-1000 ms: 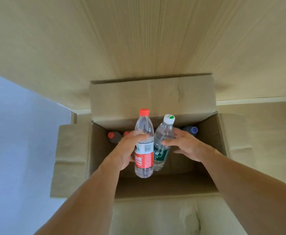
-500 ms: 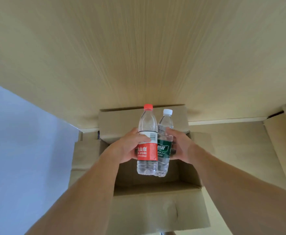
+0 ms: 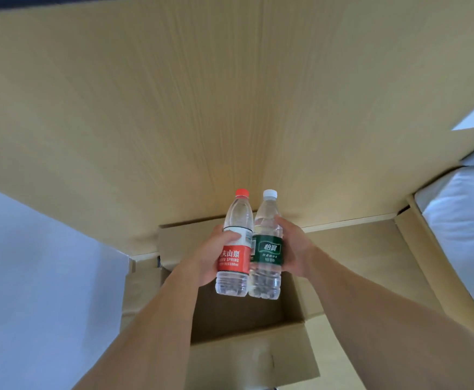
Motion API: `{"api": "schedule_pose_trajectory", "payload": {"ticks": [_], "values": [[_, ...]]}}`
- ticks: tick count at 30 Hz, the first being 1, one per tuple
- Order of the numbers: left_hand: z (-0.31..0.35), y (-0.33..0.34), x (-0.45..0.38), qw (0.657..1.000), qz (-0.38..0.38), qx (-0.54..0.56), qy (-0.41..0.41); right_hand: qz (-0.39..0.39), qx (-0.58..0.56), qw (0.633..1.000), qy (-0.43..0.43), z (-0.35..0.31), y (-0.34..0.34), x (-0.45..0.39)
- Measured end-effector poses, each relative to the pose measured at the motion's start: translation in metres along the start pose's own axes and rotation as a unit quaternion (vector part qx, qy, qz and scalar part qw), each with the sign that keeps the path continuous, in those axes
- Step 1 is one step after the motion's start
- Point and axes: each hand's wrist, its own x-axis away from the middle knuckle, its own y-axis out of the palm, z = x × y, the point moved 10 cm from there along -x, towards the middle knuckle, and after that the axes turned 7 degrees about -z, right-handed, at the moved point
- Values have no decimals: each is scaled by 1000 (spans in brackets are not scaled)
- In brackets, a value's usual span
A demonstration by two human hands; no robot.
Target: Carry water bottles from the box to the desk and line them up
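Left hand: fingers and thumb wrapped round the red-label bottle at label height, thumb lying across the label's upper edge. Right hand: fingers curled behind the green-label bottle, gripping it at the same height.

Bottles: both upright, caps up, sides touching, carried as a pair well above the cardboard box. One bottle per hand, held mid-body, probably so that each can be stood down on its base without regripping; pressing them together likely steadies both in transit.

Box: open-topped, flaps folded out, directly below the bottles; its interior is largely hidden by the forearms, so remaining stock cannot be told.

Surroundings: wood-grain panel fills the upper view; white bedding at right. No desk surface is identifiable.

Change from the earlier frames: a second ago the bottles sat low inside the box mouth with other caps visible beside them; they now hang clear above it, and the view has tilted upward, showing the bedding.
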Motion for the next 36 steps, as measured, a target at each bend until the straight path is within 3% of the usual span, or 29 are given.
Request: {"api": "schedule_pose_trajectory", "payload": {"ticks": [12,24,36], "values": [[58,66,18,993,-93,-78,10,47,64,986,-144,-46,-14,108],[29,219,58,938,-257,-233,-11,189,-33,942,-275,8,-94,275],[-91,411,142,818,-427,-382,-47,362,-101,867,-328,154,-184,468]]}}
